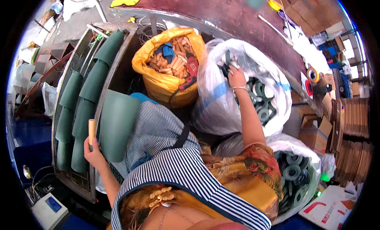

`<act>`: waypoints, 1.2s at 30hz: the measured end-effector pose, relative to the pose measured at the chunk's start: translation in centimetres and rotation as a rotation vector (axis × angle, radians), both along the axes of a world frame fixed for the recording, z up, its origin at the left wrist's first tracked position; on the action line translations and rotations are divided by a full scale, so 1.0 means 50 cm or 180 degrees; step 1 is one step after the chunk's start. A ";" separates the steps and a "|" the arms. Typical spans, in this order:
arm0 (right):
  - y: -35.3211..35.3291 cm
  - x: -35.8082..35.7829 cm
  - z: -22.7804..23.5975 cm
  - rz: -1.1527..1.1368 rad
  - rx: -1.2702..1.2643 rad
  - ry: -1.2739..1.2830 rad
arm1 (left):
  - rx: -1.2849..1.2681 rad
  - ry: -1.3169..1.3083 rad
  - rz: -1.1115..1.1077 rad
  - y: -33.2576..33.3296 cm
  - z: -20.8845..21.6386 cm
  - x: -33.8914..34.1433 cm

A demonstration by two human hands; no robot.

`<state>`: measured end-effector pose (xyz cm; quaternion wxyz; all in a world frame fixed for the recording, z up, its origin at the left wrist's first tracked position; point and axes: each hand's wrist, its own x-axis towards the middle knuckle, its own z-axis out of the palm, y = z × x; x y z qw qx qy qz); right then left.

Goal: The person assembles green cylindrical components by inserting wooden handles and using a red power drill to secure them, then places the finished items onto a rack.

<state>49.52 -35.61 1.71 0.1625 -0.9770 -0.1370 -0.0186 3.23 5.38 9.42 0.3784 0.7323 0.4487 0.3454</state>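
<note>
The left hand (94,151) grips a tan stick (91,131) at its lower end; the stick stands upright, long axis vertical, tip up, just beside the green sheet (117,123) draped over the rack (63,111). The right hand (236,77) reaches into the white bag (215,99), fingers closed on a dark green roll (227,63) near its upper rim. A yellow bag (166,87) of tan sticks sits between.

right hand (236,76) fingertips buried among rolls (261,99)
</note>
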 end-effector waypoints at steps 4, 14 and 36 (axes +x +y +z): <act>-0.015 0.099 -0.060 -0.0308 0.0387 -0.0156 | -0.2504 -0.1932 0.0275 -0.044 0.043 0.102; 0.004 0.025 0.075 -0.0885 0.0012 -0.0342 | -0.4852 -0.3442 -0.0885 -0.113 0.021 0.177; 0.398 -0.312 0.427 0.4081 0.0345 -0.2215 | -0.5109 -0.3739 -0.1255 -0.129 0.123 0.232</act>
